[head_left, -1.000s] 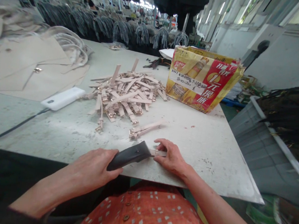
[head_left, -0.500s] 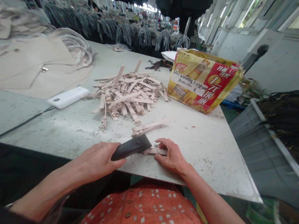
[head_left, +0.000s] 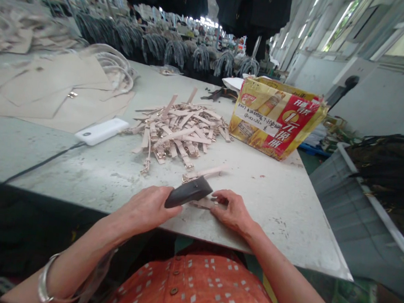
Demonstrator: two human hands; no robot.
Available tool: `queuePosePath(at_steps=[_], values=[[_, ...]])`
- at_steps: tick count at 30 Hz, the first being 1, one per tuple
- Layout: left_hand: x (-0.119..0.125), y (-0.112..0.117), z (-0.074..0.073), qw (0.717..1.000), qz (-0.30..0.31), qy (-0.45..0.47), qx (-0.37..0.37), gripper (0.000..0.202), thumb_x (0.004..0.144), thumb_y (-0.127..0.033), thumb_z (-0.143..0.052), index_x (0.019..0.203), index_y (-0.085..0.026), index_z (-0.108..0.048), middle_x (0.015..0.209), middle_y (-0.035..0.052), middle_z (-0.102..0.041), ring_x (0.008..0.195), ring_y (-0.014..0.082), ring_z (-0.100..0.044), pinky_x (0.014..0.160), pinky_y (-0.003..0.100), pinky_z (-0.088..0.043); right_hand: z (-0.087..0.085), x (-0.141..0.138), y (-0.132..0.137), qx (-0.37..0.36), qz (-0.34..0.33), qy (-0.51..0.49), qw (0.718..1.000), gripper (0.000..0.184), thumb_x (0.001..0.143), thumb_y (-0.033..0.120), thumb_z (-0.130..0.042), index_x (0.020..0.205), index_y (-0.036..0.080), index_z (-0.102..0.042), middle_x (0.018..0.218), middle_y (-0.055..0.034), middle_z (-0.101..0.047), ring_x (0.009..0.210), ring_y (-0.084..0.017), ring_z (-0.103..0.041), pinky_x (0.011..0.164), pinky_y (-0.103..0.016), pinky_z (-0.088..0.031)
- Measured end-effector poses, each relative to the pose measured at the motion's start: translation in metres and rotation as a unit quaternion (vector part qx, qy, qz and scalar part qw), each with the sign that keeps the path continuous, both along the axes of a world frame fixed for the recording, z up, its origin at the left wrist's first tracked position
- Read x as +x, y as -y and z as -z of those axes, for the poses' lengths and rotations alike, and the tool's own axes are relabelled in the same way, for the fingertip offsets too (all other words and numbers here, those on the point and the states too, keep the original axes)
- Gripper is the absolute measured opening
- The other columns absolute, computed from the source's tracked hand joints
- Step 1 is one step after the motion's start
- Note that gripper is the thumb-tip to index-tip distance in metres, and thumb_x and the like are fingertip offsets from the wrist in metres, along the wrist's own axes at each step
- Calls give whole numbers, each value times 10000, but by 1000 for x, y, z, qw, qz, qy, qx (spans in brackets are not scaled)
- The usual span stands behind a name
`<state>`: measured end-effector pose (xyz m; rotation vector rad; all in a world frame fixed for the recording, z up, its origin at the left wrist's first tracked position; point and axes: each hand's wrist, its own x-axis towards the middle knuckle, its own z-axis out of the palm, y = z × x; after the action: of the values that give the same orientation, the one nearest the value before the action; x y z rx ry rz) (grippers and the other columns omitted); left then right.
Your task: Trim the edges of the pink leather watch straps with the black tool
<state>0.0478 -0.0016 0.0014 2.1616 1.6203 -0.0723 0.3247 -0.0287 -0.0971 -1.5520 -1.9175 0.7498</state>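
Note:
My left hand (head_left: 153, 204) is closed around one end of a long, dark block-like tool (head_left: 188, 193), whose kind I cannot make out. The tool slants over a short beige strap (head_left: 201, 202) near the table's front edge. My right hand (head_left: 231, 211) pinches the right end of that strap between bent fingers and thumb. Just behind the tool lies another beige strap (head_left: 207, 172) with a gold buckle, partly covered by it. Farther back rises a loose pile of beige buckled straps (head_left: 180, 133).
A yellow and red carton (head_left: 275, 118) stands behind on the right. A white power bank (head_left: 102, 131) with a dark cable lies on the left near flat beige panels (head_left: 88, 73). Beyond the table's right edge is a grey bin (head_left: 353, 202) filled with dark material.
My left hand and the dark tool have shifted a little right and up, with the tool tilted. My right hand stays at the strap. The view has tipped slightly.

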Motion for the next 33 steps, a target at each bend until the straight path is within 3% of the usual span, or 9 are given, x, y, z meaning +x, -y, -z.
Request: queuePosePath(at_steps=[2, 5, 8, 13, 19, 26, 33], values=[[-11, 1, -3, 1000, -17, -4, 6, 384, 925, -537, -589, 1035, -230, -790, 919, 111, -861, 858, 328, -822, 745, 371, -522, 1, -2, 0, 13, -14, 17, 1000, 185, 854, 91, -880, 983, 223, -890, 914, -34, -788, 923, -237, -710, 887, -356, -541], [-30, 6, -8, 999, -37, -2, 1, 410, 899, -586, -578, 994, -237, -772, 839, 91, -835, 794, 324, -805, 715, 372, -515, 6, -6, 4, 56, -3, 22, 998, 188, 874, 47, -857, 890, 233, -869, 925, -44, -765, 911, -232, -708, 841, -338, -535], [-44, 14, -7, 999, -42, 7, -11, 392, 880, -602, -585, 939, -255, -757, 773, 65, -812, 758, 314, -792, 708, 373, -509, 13, -7, 12, 115, -11, 38, 993, 203, 941, 49, -837, 929, 249, -874, 1014, -73, -782, 970, -245, -720, 861, -347, -549], [-53, 29, 5, 999, -22, 15, -30, 383, 872, -592, -612, 927, -253, -781, 848, 81, -869, 824, 318, -823, 749, 384, -536, 16, -2, 23, 169, -93, 113, 975, 118, 1077, 193, -826, 1079, 280, -905, 1153, -110, -830, 1077, -277, -706, 926, -402, -549], [-61, 36, 12, 996, -4, 46, -72, 338, 858, -569, -668, 920, -273, -819, 955, 88, -922, 911, 337, -861, 822, 410, -595, 18, 1, 29, 160, -138, 72, 975, 170, 1151, 217, -735, 1136, 254, -900, 1168, -132, -855, 1081, -285, -723, 970, -446, -599], [-59, 34, 8, 995, 24, 20, -94, 339, 866, -526, -650, 987, -278, -847, 1017, 94, -929, 956, 338, -866, 833, 402, -602, 16, -4, 27, 112, -113, -3, 987, 161, 1048, 111, -785, 1027, 249, -866, 1069, -94, -824, 1052, -273, -730, 978, -431, -602], [-51, 25, 14, 996, 19, 43, -72, 232, 859, -505, -695, 870, -299, -802, 839, 41, -871, 812, 294, -827, 795, 369, -571, 2, -13, 21, 53, -97, 35, 993, 252, 971, 40, -776, 1087, 240, -875, 1014, -73, -774, 1050, -273, -678, 967, -399, -542]])
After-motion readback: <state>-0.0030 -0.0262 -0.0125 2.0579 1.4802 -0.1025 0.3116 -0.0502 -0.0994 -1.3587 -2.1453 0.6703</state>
